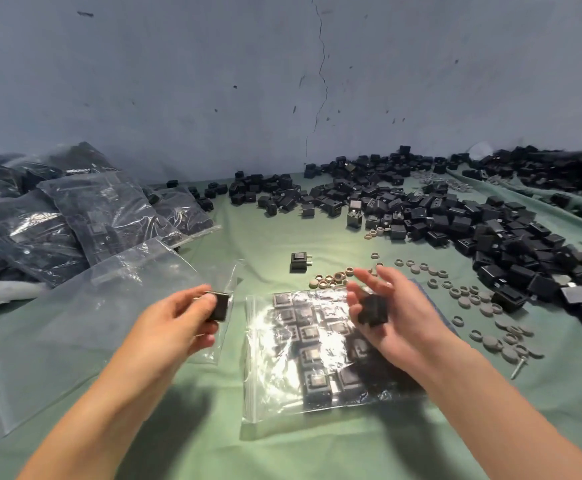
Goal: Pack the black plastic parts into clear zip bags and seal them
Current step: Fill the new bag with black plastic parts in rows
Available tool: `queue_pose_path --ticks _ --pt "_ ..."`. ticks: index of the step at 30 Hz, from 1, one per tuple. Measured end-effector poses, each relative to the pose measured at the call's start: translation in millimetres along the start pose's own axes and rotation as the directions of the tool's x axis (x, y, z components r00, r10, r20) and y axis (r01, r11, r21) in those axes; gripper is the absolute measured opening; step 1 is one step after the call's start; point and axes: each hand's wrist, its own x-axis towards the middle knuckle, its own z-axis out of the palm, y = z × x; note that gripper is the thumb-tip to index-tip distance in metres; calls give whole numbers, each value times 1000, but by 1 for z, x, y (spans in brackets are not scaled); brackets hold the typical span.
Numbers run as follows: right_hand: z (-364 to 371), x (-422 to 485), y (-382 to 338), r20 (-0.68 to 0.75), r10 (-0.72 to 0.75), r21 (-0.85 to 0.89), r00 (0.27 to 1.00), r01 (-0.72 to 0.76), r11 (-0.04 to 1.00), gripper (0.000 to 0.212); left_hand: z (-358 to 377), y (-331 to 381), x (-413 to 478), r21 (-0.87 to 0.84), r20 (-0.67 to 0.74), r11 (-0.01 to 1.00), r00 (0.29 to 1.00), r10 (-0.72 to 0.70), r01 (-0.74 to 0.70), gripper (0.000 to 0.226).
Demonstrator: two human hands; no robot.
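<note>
A clear zip bag (320, 362) lies flat on the green cloth in front of me, with several black plastic parts arranged in rows inside. My left hand (182, 320) pinches one black part (219, 305) just left of the bag's top edge. Over the bag's upper right corner, my right hand (393, 313) hovers with a second black part (372, 309) resting in its palm, fingers loosely spread. One single black part (298, 261) stands alone on the cloth beyond the bag.
A large heap of loose black parts (455, 216) covers the right and back of the table. Small grey rings and caps (483, 306) are scattered right of the bag. Empty clear bags (85, 327) lie at left, filled bags (75, 216) behind them.
</note>
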Motion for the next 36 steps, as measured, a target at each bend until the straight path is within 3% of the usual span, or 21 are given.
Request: queue_pose_path --ticks 3,6,8,11,14,17,19,30,36 --pt "-13 1 -14 -74 38 255 997 -18 967 23 -22 -1 0 -250 -53 962 991 -125 108 19" --pt "-19 0 -22 -100 -23 270 995 50 961 24 -37 -6 -3 -367 -35 919 985 -171 147 29" --pt "-21 -2 -24 -110 -82 223 991 105 969 41 -35 -9 -4 -320 -40 933 981 -189 167 34" --pt "-19 -7 -25 -133 -118 169 984 140 976 53 -23 -14 -7 -218 -11 954 977 -215 207 22" --pt "-17 -10 -25 -152 -95 191 984 124 974 45 -10 -22 -9 10 -13 977 977 -212 212 17" --pt "-18 -12 -27 -181 -111 202 977 147 968 34 -2 -31 -14 303 41 949 994 -100 83 20" --pt "-19 -12 -30 -194 -126 185 973 162 969 28 1 -34 -18 402 121 915 989 -82 27 26" --pt "-21 -7 -31 -197 -125 87 972 144 986 23 7 -38 -27 324 271 944 951 -150 57 45" --pt "-19 -7 -28 -174 -137 41 975 146 988 22 9 -35 -21 236 73 960 982 -172 150 29"
